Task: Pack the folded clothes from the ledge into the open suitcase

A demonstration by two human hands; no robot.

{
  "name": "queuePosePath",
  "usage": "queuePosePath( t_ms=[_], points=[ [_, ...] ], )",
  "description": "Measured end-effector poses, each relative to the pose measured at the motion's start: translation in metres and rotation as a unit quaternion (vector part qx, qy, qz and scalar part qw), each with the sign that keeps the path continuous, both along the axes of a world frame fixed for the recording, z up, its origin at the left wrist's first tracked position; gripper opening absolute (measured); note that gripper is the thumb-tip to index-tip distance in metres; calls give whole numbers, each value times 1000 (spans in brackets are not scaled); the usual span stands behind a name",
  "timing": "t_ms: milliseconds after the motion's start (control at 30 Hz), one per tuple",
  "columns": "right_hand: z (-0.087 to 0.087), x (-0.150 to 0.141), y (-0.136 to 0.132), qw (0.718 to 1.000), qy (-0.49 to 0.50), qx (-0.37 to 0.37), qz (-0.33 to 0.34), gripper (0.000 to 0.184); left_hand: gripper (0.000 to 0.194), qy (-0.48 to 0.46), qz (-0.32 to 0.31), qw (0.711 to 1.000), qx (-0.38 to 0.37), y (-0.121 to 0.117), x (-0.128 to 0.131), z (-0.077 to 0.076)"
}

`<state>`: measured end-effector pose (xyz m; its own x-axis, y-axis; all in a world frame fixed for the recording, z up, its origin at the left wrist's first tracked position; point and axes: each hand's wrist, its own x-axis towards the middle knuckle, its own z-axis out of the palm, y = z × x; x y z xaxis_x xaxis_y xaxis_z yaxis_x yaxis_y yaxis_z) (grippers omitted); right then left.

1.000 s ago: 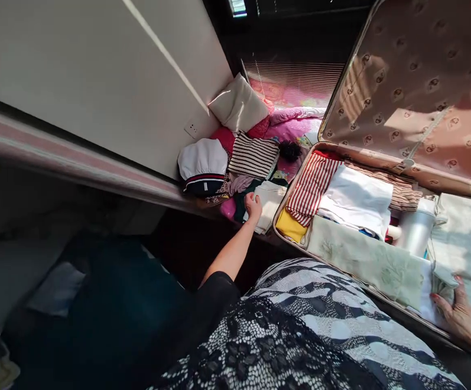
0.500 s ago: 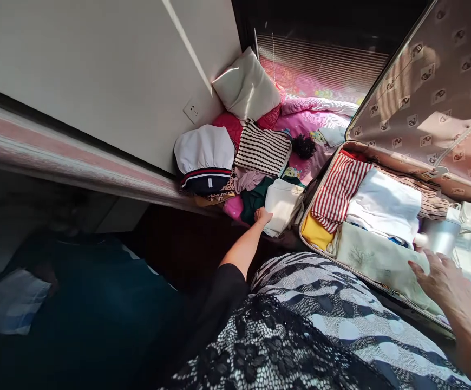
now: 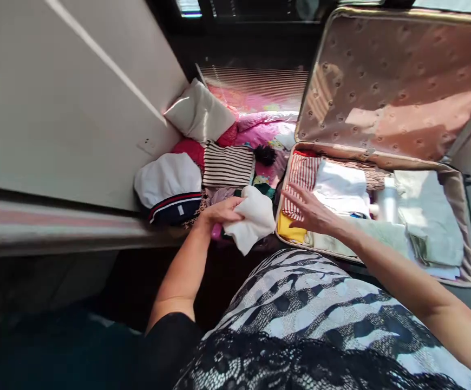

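Observation:
My left hand [image 3: 223, 210] is closed on the edge of a folded white cloth [image 3: 254, 219], raised off the pile beside the suitcase [image 3: 470, 238]. Fingers spread, my right hand [image 3: 311, 208] hovers above the suitcase's left end and holds nothing. Under and around it are a red-and-white striped garment [image 3: 300, 174] and a yellow cloth [image 3: 288, 228]. Farther right inside lie a folded white garment [image 3: 341, 184], a pale green cloth bundle [image 3: 381, 233], a silvery cylinder [image 3: 388, 200] and a pale folded garment [image 3: 428, 211].
Left of the suitcase are a white cap with a navy band [image 3: 168, 181], a black-and-white striped cloth [image 3: 229, 165], a dark fluffy item [image 3: 265, 155] and a pale cushion [image 3: 203, 111]. The suitcase lid [image 3: 341, 59] stands raised; a white panel [image 3: 65, 108] rises at left.
My left hand has lifted the white cloth from the pile. My right hand has moved left from beside the silvery cylinder to above the striped garment. The view has shifted right.

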<state>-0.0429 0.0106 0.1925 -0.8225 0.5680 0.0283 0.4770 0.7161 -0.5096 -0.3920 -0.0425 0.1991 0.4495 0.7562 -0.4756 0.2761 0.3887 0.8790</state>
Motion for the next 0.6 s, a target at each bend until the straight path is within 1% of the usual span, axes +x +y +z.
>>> queuePosePath(
  t_ms=[33,67,133,167,233,267,333,400,467,500,600],
  points=[
    [11,-11,1,1000,12,7,22,114,38,-8,-59,998,6,7,10,20],
    [20,-18,4,999,26,10,45,116,34,-4,-121,992,16,16,24,39],
    [34,-20,12,995,45,-25,81,116,26,11,-223,974,44,35,57,69],
    [37,-13,16,993,51,-63,90,112,24,17,-256,965,55,45,77,81],
    [39,16,22,979,54,-174,86,93,26,20,-286,956,62,66,116,95],
    [37,37,23,968,56,-234,70,81,28,20,-297,953,62,77,135,98],
    [30,85,19,941,73,-331,11,61,30,27,-336,938,77,103,173,96],
    [21,136,12,915,108,-382,-79,53,29,44,-392,910,127,133,211,87],
    [12,184,4,879,150,-416,-179,54,27,68,-430,880,189,167,256,75],
    [8,207,0,854,175,-432,-229,57,26,81,-441,867,217,185,282,69],
    [-4,264,-6,765,262,-467,-359,67,28,117,-465,832,279,237,371,55]
  ],
)
